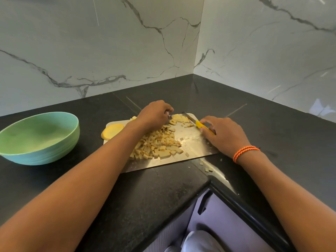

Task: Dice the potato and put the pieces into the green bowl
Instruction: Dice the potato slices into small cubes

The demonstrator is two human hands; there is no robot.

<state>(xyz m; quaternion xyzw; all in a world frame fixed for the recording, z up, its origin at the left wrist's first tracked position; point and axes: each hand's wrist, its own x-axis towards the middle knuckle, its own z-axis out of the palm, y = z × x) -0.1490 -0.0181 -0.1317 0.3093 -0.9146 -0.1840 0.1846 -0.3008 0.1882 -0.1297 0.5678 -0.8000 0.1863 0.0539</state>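
Observation:
A steel cutting board (194,144) lies on the black counter. A heap of diced potato (156,144) covers its middle. At the far edge lie a few larger potato strips (179,119). My left hand (154,115) rests curled over the left end of these strips, fingertips on them. My right hand (223,133) grips a yellow-handled knife (198,124), blade pointing toward the far edge beside the strips. A round potato slice (111,130) sits at the board's left edge. The green bowl (39,137) stands to the left, with nothing visible in it.
A few stray potato bits (207,168) lie on the counter near the front edge. Marble walls meet in a corner behind the board. The counter edge (227,193) cuts inward at lower right, with cabinet fronts below.

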